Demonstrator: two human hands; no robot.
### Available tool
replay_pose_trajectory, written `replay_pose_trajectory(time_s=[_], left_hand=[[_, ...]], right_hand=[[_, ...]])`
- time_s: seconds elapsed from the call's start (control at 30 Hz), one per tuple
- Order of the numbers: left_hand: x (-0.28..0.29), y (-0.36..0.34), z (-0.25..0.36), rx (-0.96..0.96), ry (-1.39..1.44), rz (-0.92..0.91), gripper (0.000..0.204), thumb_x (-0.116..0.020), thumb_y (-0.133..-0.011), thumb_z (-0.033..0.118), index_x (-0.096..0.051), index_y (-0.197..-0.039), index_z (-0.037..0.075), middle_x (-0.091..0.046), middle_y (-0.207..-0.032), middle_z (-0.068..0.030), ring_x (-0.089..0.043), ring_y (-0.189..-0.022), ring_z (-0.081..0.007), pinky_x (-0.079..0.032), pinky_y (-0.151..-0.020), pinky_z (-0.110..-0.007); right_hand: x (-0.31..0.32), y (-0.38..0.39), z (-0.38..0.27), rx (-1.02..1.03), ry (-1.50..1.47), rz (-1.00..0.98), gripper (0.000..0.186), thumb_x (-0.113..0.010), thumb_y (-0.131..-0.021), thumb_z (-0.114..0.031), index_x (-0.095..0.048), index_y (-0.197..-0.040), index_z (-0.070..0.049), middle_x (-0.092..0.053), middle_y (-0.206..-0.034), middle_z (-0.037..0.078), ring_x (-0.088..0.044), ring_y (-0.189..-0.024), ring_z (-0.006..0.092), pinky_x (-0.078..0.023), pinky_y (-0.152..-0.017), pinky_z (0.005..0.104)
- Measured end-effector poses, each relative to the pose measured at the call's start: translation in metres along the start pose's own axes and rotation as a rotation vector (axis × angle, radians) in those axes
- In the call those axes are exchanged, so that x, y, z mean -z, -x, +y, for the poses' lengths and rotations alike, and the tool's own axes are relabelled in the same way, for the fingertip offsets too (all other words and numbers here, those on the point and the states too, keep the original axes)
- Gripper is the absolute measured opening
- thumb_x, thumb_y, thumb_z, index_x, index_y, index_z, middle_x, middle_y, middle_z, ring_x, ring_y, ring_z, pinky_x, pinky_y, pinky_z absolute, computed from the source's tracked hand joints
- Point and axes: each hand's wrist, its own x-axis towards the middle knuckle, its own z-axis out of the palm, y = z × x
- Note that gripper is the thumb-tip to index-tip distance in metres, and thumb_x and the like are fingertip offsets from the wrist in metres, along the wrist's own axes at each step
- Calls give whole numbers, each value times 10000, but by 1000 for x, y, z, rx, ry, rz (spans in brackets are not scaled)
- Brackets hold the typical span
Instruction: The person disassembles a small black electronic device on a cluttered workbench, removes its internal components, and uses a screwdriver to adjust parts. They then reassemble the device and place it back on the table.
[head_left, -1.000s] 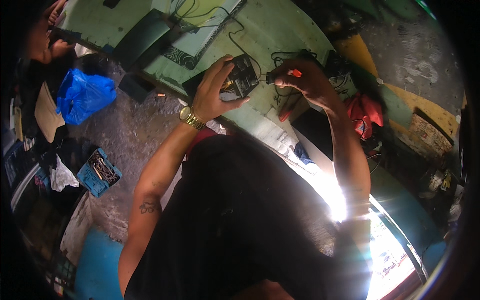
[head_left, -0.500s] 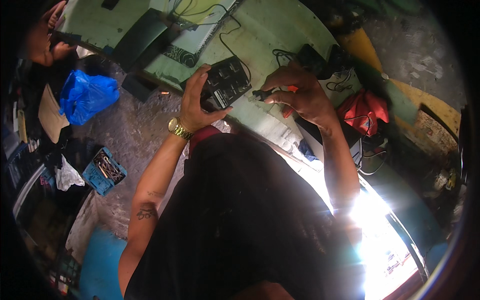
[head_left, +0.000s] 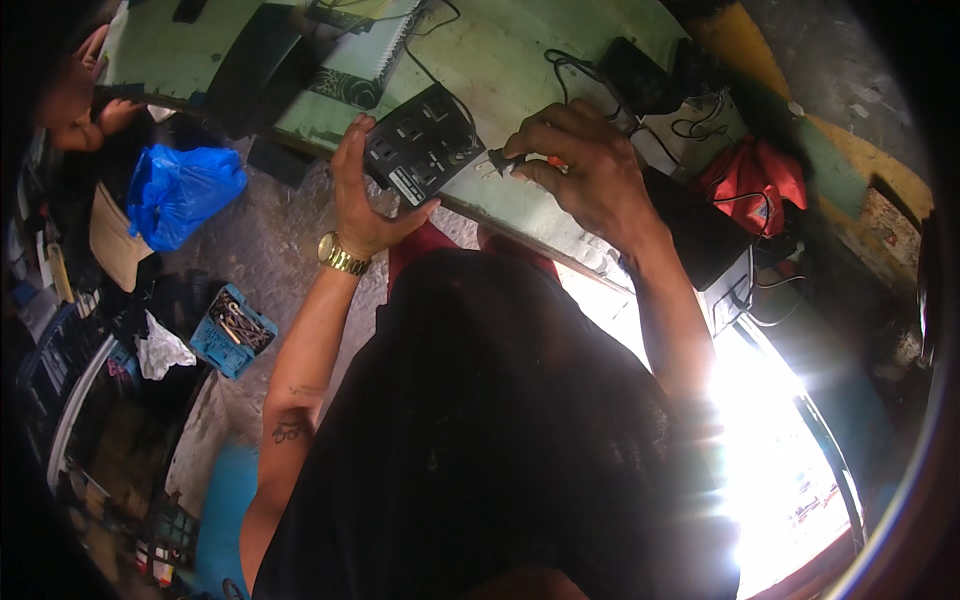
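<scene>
My left hand (head_left: 362, 212) grips a black multi-socket power box (head_left: 408, 148) by its left and near sides, thumb along the near edge. Several outlets face up on the box, and a dark cord runs from its far side over the table. Just right of the box, my right hand (head_left: 590, 178) pinches a black power plug (head_left: 503, 162) between thumb and fingertips. The plug's metal prongs point left toward the box, with a small gap between them. A bit of orange-red shows among the right fingers; what it is I cannot make out.
The green table (head_left: 510, 65) carries a spiral notebook (head_left: 352, 85), a black box-shaped thing (head_left: 635, 75) and loose cables. A red bag (head_left: 758, 185) lies at right. On the left are a blue plastic bag (head_left: 185, 200), a blue crate (head_left: 210, 345) of metal pieces and another person's hand (head_left: 118, 115).
The power box in my left hand has shifted slightly left. My right hand has turned a little, and the plug's prongs now show more plainly, pointing at the box. The whole view has shifted slightly.
</scene>
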Motion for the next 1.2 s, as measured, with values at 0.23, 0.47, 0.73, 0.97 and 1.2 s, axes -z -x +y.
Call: replay_pose_trajectory(time_s=[0.23, 0.47, 0.73, 0.97, 1.2], left_hand=[[-1, 1, -4, 39, 64, -22, 1254, -990, -614, 346, -257, -1566, -16, -412, -1541, -275, -428, -1430, -419, -357, -1176, -509], [-18, -10, -3, 86, 277, 6, 1222, -967, -622, 274, -240, -1562, -11, -389, -1556, -270, -423, -1441, -384, -360, -1179, -491], [-29, -21, 6, 144, 344, 17, 1167, -937, -636, 168, -231, -1552, 13, -392, -1545, -249, -428, -1437, -349, -370, -1193, -471], [-32, -22, 8, 203, 389, 1, 1194, -944, -625, 163, -231, -1570, 12, -455, -1502, -240, -499, -1374, -367, -415, -1155, -465], [-37, -26, 8, 72, 275, 67, 1271, -966, -629, 187, -173, -1608, 18, -447, -1516, -240, -516, -1364, -347, -422, -1142, -440]], right_hand=[[-16, 10, -1, -58, -168, 50, 220, -820, -769, -24, -747, -964, -94, -700, -966, 16, -619, -895, 224, -541, -763, 359], [-25, 2, -2, 7, -189, 42, 287, -807, -754, 5, -747, -1018, -91, -683, -941, 35, -636, -901, 232, -520, -756, 388], [-15, -19, -15, 24, 260, -166, 225, -715, -853, -168, -743, -1076, -170, -678, -949, 81, -684, -975, 293, -569, -783, 431], [-6, -39, -24, 122, 534, -242, 257, -739, -861, -279, -755, -1117, -275, -678, -894, 49, -698, -881, 262, -560, -704, 423], [1, -48, -38, 145, 581, -362, 243, -670, -853, -181, -749, -1079, -224, -703, -928, 113, -706, -931, 323, -582, -745, 467]])
